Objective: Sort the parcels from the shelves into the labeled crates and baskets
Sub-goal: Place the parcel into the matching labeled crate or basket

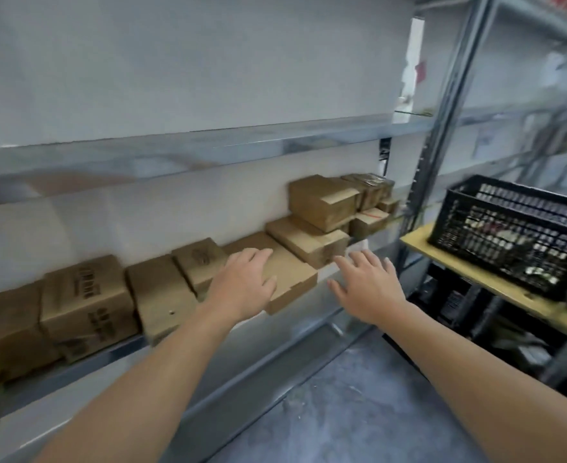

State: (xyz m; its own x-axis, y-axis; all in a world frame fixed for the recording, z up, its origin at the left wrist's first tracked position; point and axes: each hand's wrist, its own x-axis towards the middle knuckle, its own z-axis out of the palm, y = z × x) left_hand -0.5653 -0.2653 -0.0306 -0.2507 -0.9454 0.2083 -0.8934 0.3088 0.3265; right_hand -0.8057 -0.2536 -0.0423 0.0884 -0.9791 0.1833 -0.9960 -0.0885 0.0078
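Observation:
Several brown cardboard parcels line a metal shelf [228,332] in front of me. My left hand [243,282] lies flat on a wide flat parcel [288,279] in the middle of the row, fingers straight. My right hand [365,285] hovers with spread fingers just right of that parcel, in front of a lower parcel [305,242] and touching nothing. A taller parcel [322,202] is stacked behind it. A black plastic crate [516,235] with items inside stands at the right.
The crate sits on a yellow-edged board [475,279] of a second rack at the right, with dark crates [455,302] below it. A metal upright [442,128] separates the racks. More printed parcels [88,295] fill the shelf's left. Grey floor [342,412] lies below.

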